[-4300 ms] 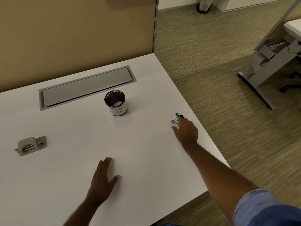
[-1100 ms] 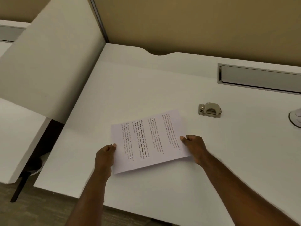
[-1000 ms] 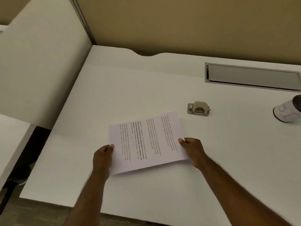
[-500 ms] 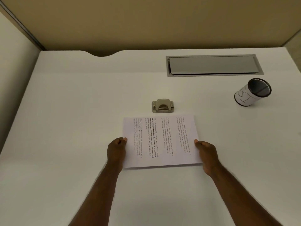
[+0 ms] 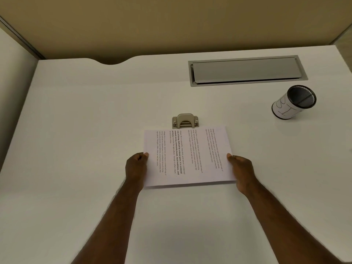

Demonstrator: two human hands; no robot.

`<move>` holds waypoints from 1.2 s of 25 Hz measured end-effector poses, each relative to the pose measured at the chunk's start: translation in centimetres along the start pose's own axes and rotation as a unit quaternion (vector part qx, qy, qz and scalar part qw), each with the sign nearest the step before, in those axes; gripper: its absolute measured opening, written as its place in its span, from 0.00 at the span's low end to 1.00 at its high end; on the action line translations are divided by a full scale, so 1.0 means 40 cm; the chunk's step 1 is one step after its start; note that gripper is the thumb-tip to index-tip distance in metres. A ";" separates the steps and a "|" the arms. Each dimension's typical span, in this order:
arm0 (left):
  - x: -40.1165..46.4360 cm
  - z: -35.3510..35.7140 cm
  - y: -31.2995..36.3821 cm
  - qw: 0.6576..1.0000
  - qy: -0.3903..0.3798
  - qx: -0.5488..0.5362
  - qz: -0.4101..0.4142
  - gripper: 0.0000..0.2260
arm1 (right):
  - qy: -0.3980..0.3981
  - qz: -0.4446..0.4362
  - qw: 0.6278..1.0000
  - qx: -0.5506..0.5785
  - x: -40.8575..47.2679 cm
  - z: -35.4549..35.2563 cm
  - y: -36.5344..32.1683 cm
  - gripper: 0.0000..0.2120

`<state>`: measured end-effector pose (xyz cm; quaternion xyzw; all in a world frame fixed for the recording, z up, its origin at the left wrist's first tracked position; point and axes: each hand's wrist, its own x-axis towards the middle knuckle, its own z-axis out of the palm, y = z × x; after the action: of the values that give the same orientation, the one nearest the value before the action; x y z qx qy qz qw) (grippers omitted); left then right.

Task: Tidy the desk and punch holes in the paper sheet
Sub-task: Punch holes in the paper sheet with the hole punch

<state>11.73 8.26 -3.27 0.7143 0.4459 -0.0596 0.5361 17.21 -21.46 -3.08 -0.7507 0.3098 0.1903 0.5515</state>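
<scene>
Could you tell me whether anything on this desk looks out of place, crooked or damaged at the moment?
Nothing stands out. The paper sheet is flat and uncreased, held by the left hand and right hand, its far edge square at the hole punch. The pen cup stands upright at the right.

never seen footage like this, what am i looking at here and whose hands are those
There is no robot here. A person wears a camera on the head, so you look forward and down at their own two bare arms over a white desk. The left hand and right hand each pinch a side edge of a printed paper sheet. Its far edge sits right at a small beige hole punch; whether it is inserted is unclear. Further right stands a black mesh cup with a white label, and behind is a grey cable hatch.
</scene>
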 end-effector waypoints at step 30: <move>0.056 -0.005 0.000 0.999 -0.001 -0.043 0.011 0.11 | 0.007 -0.001 1.000 -0.010 0.003 0.018 -0.015 0.15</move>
<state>12.99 9.73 -4.45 0.6954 0.4397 -0.0358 0.5672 17.76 -20.68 -2.96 -0.7579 0.3109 0.1874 0.5420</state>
